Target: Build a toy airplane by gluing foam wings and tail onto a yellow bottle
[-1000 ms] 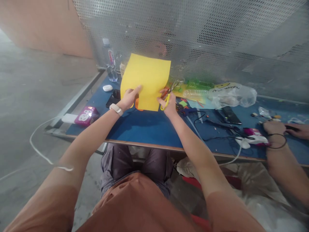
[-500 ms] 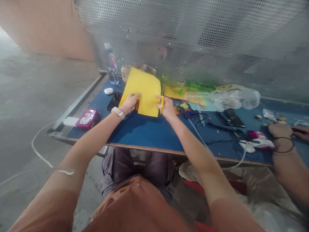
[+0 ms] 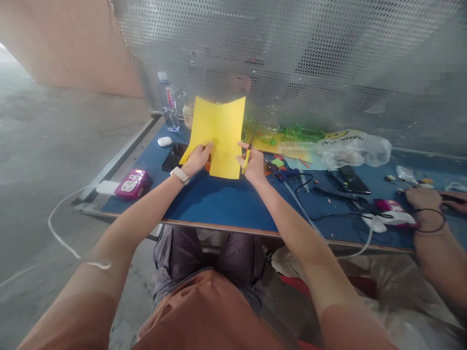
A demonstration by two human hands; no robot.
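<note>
A yellow sheet (image 3: pixel 224 131) is raised above the blue table (image 3: pixel 219 206), its upper corners bending up. My left hand (image 3: pixel 197 159) grips its lower left part, thumb on the face of the sheet. In my right hand (image 3: pixel 252 164), at the sheet's right edge, is a yellow-handled tool (image 3: pixel 248 156) with a dark, narrow tip pointing up and away; it looks like scissors or a knife. A cut-out gap shows at the sheet's lower left, beside my left fingers. Behind my left hand lies a black phone (image 3: pixel 174 156).
A water bottle (image 3: pixel 169 104) and a white case (image 3: pixel 165 141) stand left, near a purple power socket (image 3: pixel 133 184). Rightward are a glue gun (image 3: pixel 286 173), green plastic bottles (image 3: pixel 302 132), a plastic bag (image 3: pixel 355 148), cables and another person's hands (image 3: pixel 423 198).
The sheet's upper right corner has come up and its top edge now dips in the middle. The yellow-handled tool has tilted, its tip turned rightward and clear of the sheet.
</note>
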